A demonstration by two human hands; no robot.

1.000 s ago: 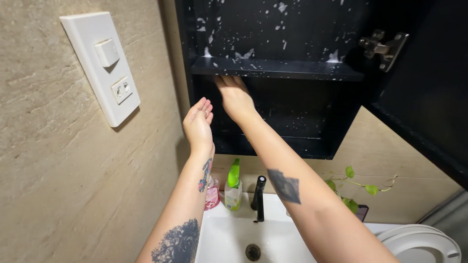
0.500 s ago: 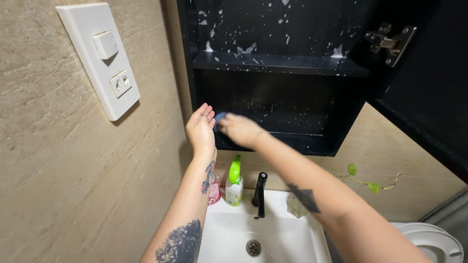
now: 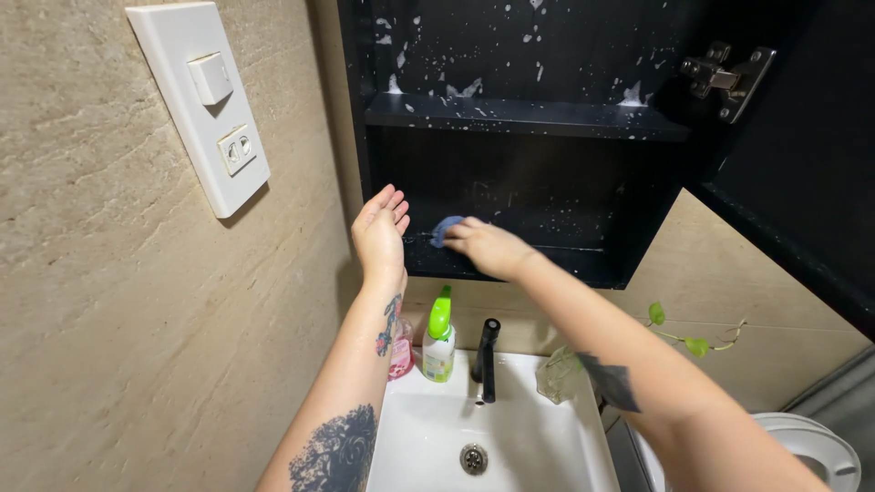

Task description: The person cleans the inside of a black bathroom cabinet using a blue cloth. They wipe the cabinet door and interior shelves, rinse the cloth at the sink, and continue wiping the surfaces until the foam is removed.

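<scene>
My right hand [image 3: 490, 246] is closed on a small blue cloth [image 3: 444, 228] and presses it on the bottom shelf of an open black wall cabinet [image 3: 629, 264]. White flecks dot the cabinet's inside and its upper shelf [image 3: 529, 114]. My left hand [image 3: 380, 233] is raised beside the cabinet's lower left corner, fingers together and upright, holding nothing. Both forearms carry tattoos.
The cabinet door [image 3: 802, 182] stands open at right with a metal hinge [image 3: 729, 77]. Below are a white sink [image 3: 547, 446], a black tap [image 3: 488, 360], a green-topped spray bottle [image 3: 438, 337], a pink bottle [image 3: 399, 355], a vine plant [image 3: 679, 333] and a toilet lid [image 3: 811, 446]. A white switch plate [image 3: 205, 100] is on the left wall.
My right hand came down from under the upper shelf to the bottom shelf with the blue cloth and slid slightly right. My left hand stayed raised in place.
</scene>
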